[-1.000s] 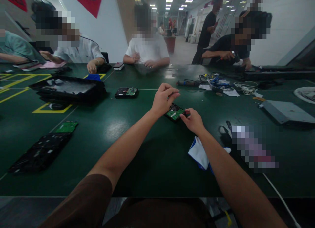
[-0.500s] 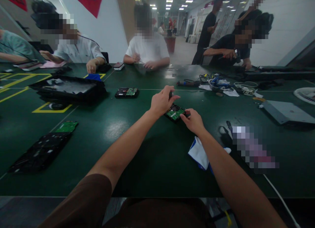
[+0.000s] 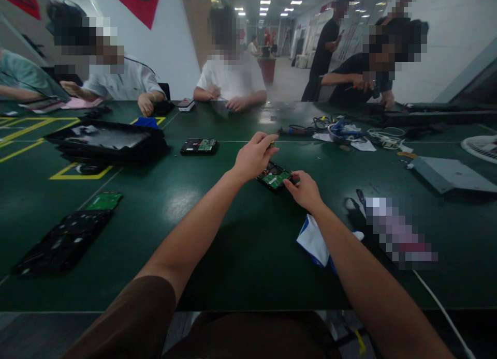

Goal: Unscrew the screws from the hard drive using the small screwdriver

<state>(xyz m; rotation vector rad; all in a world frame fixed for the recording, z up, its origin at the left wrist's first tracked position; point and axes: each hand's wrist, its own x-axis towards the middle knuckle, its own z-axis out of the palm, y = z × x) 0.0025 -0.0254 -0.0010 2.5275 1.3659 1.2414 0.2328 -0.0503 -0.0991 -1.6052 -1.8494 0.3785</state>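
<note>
A hard drive [image 3: 275, 177] with a green circuit board lies on the green table before me, its board side up. My left hand [image 3: 254, 156] is above its far left part, fingers curled around a small black-and-yellow tool handle [image 3: 271, 145]; the tool's lower end is hidden. At the drive's right edge, thumb and fingers of my right hand [image 3: 305, 189] grip the corner. A white-and-blue cloth item [image 3: 313, 241], perhaps a glove, lies under my right forearm.
Another hard drive [image 3: 199, 146] lies farther off. Left are a black tray [image 3: 104, 141], more drives [image 3: 64, 240] and a loose green board [image 3: 101, 200]. Right are a grey metal box [image 3: 452, 174], a cable heap [image 3: 341, 131] and a white fan [image 3: 481, 148]. Co-workers sit opposite.
My left hand has shifted slightly left and its fingers have turned around the tool, showing a yellow part. My right hand stays on the drive's edge.
</note>
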